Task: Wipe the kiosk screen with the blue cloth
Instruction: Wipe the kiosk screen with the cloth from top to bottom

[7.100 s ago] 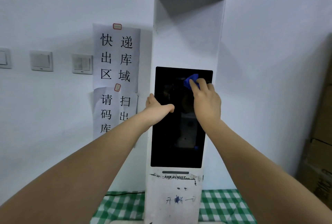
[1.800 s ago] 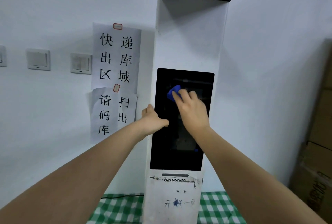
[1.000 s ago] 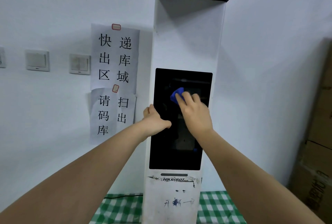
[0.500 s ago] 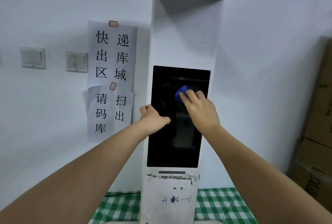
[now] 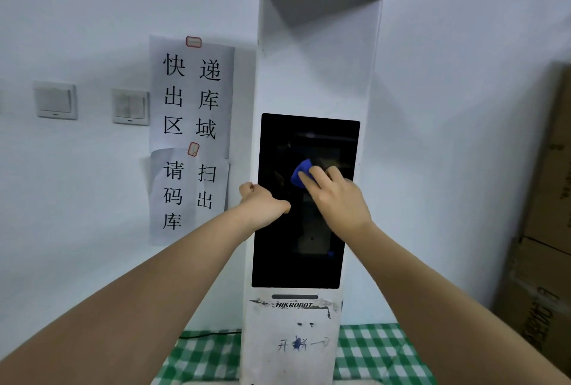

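Observation:
A tall white kiosk (image 5: 318, 69) stands against the wall, with a dark upright screen (image 5: 296, 255) in its front. My right hand (image 5: 336, 196) presses a small blue cloth (image 5: 301, 173) flat against the middle of the screen; only a corner of the cloth shows past my fingertips. My left hand (image 5: 262, 204) grips the kiosk's left edge beside the screen, thumb lying over the glass.
Paper notices (image 5: 191, 137) with Chinese characters and two light switches (image 5: 92, 103) hang on the wall to the left. Cardboard boxes (image 5: 543, 230) stack up at the right. A green checked cloth (image 5: 380, 353) lies under the kiosk's base.
My right hand with the blue cloth has slid a little left and down on the screen since half a second ago. My left hand keeps its hold on the kiosk's edge.

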Demonstrator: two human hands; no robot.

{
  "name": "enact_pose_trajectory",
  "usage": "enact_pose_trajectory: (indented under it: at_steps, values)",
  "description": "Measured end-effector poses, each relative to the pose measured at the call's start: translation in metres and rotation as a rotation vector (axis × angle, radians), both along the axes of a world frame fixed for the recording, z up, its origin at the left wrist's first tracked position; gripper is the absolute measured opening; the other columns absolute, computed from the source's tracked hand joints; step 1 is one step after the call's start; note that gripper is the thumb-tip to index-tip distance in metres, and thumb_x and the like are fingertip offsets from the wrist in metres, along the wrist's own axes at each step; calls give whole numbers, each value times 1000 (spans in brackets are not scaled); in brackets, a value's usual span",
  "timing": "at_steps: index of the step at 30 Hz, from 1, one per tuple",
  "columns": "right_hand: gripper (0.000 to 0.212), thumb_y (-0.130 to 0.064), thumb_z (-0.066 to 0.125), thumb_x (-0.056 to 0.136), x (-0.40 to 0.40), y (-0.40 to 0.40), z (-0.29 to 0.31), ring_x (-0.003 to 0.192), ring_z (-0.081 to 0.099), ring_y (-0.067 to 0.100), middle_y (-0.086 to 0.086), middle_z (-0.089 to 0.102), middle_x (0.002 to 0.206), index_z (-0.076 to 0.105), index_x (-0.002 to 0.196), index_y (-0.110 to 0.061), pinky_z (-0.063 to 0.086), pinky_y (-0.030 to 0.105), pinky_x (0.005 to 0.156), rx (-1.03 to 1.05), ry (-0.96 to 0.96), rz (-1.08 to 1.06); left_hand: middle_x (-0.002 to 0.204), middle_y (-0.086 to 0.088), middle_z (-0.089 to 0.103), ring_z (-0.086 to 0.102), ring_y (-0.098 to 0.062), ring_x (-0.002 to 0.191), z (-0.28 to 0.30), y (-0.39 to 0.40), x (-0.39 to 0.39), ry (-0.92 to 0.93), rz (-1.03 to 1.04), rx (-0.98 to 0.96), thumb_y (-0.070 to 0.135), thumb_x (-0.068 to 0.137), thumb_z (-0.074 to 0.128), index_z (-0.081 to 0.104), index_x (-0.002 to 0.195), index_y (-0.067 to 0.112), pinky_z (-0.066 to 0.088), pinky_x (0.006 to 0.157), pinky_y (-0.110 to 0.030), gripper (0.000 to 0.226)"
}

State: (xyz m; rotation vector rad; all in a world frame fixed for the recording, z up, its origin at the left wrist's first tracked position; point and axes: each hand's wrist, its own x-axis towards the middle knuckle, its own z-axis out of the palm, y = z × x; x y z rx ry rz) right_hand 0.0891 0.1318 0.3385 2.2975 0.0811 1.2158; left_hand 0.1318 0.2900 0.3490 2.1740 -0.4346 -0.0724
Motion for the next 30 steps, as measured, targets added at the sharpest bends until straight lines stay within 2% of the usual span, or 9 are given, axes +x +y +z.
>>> enact_pose_trajectory:
  at_steps: [3,7,12,15,17,21,24,27,30]
  values:
    - [65,2,77,49,-3,-8,23,73,56,28,7,62,94,67,112,-11,34,26,41,-33,-28,-50,153,-6,1,42,-23,124,1,0,0,2,5,14,27,89,57,16,146,-4,34,92,-27,76]
    - [73,14,75,45,3,-12,30,71,55,32,13,62,98,65,114,-7,27,22,42,272,-192,-77,154,-4,1,39,-22,128,-2,1,1,18,-9,-8,27,88,57,20,145,-2,31,89,-25,73]
    - [73,10,77,47,-1,-9,-2,71,55,27,10,62,99,64,117,-6,39,27,42,82,-45,-21,153,-4,5,39,-23,128,-1,3,-1,36,3,-66,25,88,58,17,147,2,31,88,-24,75]
    - [76,7,77,44,-8,-17,8,71,55,26,8,62,99,64,117,-9,38,27,43,-35,8,-44,155,-6,6,30,-28,137,2,2,-3,17,53,-121,27,87,58,0,152,13,33,101,-33,88]
    - [76,9,77,42,-8,-22,20,70,55,27,9,62,97,65,115,-8,33,25,42,44,-46,-90,157,-6,4,23,-30,141,5,0,-4,6,67,-154,30,86,58,-4,152,17,28,110,-40,91]
    - [78,15,75,41,-2,-23,25,69,54,29,12,62,98,65,115,-6,26,22,43,225,-155,-104,159,-4,-3,20,-29,143,9,-8,-7,15,58,-185,33,87,57,-8,153,15,27,111,-39,94]
    - [77,15,74,43,-1,-22,7,70,54,29,12,62,100,64,117,-5,29,23,42,204,-118,-53,160,-2,-5,17,-28,145,8,-13,-9,23,70,-210,38,86,58,-8,153,16,25,112,-40,96]
    - [77,14,75,44,-7,-28,-11,70,55,28,10,62,101,64,117,-6,41,27,40,109,-19,-5,160,0,-7,15,-27,146,7,-13,-8,33,68,-228,40,85,59,-8,153,19,23,113,-41,97]
    - [71,12,75,46,-12,-33,1,70,56,29,9,62,98,65,114,-8,41,27,40,55,-19,3,160,1,-8,14,-27,146,6,-9,-8,37,40,-210,39,86,58,-9,153,21,22,114,-41,96]
